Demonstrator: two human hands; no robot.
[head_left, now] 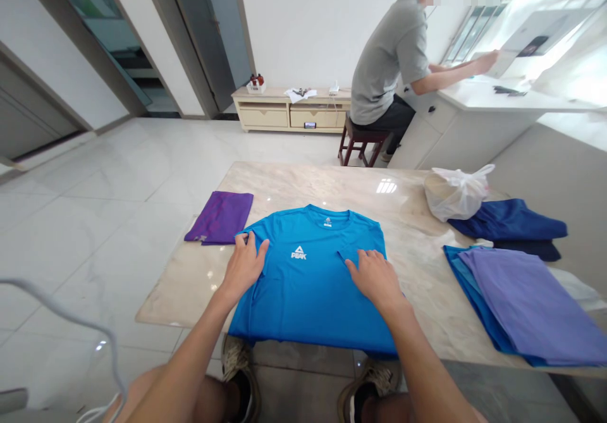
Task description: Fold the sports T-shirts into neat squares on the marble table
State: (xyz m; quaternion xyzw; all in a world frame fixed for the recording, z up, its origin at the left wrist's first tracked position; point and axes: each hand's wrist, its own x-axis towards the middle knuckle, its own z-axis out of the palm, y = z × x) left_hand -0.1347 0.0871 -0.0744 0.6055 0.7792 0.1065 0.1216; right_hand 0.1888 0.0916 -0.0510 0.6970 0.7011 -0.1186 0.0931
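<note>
A blue short-sleeved T-shirt (308, 284) lies front side up near the table's front edge, its white PEAK print and neckline showing. Its hem hangs over the edge. My left hand (243, 263) is at the sleeve on the left, fingers curled on the cloth and the thumb out to the side. On the other side, the sleeve is turned inward over the chest. My right hand (378, 279) rests there with fingers and thumb apart, touching the shirt. A folded purple garment (222, 216) lies just beyond my left hand.
The marble-look table (303, 179) also holds a lavender garment (535, 303) on blue ones, dark blue clothing (512, 220) and a knotted white plastic bag (458, 192). Behind are a low cabinet (265, 116) and a person (391, 56) on a stool (363, 140). A pale cable (71, 318) curves at left.
</note>
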